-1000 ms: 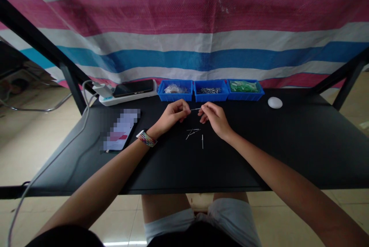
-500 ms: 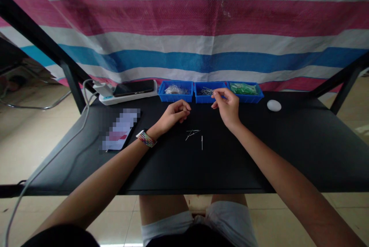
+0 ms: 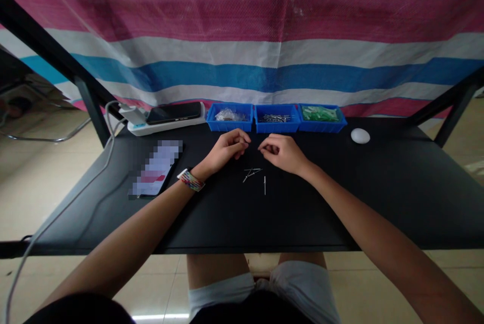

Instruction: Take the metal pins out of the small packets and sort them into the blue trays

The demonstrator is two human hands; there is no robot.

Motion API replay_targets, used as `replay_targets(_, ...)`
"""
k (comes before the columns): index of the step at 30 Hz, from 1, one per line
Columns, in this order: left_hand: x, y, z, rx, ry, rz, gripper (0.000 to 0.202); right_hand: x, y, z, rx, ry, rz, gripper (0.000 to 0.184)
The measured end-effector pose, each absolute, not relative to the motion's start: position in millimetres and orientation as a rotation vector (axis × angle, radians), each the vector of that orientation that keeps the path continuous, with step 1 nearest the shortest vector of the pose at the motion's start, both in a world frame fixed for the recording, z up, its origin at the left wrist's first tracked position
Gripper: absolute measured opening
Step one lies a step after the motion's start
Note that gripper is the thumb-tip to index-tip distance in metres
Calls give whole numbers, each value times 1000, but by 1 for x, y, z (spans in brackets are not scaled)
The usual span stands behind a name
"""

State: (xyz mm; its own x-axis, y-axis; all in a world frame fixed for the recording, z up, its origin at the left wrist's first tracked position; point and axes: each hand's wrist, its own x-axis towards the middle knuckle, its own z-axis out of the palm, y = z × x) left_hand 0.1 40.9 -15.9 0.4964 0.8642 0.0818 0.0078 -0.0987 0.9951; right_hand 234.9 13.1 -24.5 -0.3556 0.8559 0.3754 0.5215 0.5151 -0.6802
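My left hand (image 3: pixel 229 150) rests over the black table in front of the left blue bin, its fingers curled and the thumb drawn against them. Opposite it, my right hand (image 3: pixel 283 152) is closed in a pinch in front of the middle blue bin (image 3: pixel 277 126). Whatever either hand may hold is hidden or too small to make out. That middle bin holds many thin silver blind rivets (image 3: pixel 275 118). Just nearer to me than the hands lie several loose rivets (image 3: pixel 251 173), crossed over each other, and a single rivet (image 3: pixel 265 185) stands apart, pointing towards me.
The left blue bin (image 3: pixel 230 126) contains small clear plastic bags; the right bin (image 3: pixel 322 126) has green packets. A white egg-shaped object (image 3: pixel 360 136) sits at the right. On the left are a power strip (image 3: pixel 166 126) bearing a dark phone (image 3: pixel 174 112), and another phone (image 3: pixel 157 170).
My right hand has left the middle bin, coming down and left towards my left hand. The left hand stays nearly where it was.
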Motion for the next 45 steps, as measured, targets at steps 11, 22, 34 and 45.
replay_targets(11,0,41,-16,1523,789,855,19,233,1,-19,-972,-2338,661,11)
replay_targets(22,-2,42,-21,1523,789,835,19,247,9,-13,-995,-2217,808,7)
replay_targets(34,-1,37,-13,1731,837,690,25,233,3,-14,-1022,-1866,702,8)
replay_targets(45,0,37,-13,1751,794,672,24,231,2,-17,-1006,-1739,760,13)
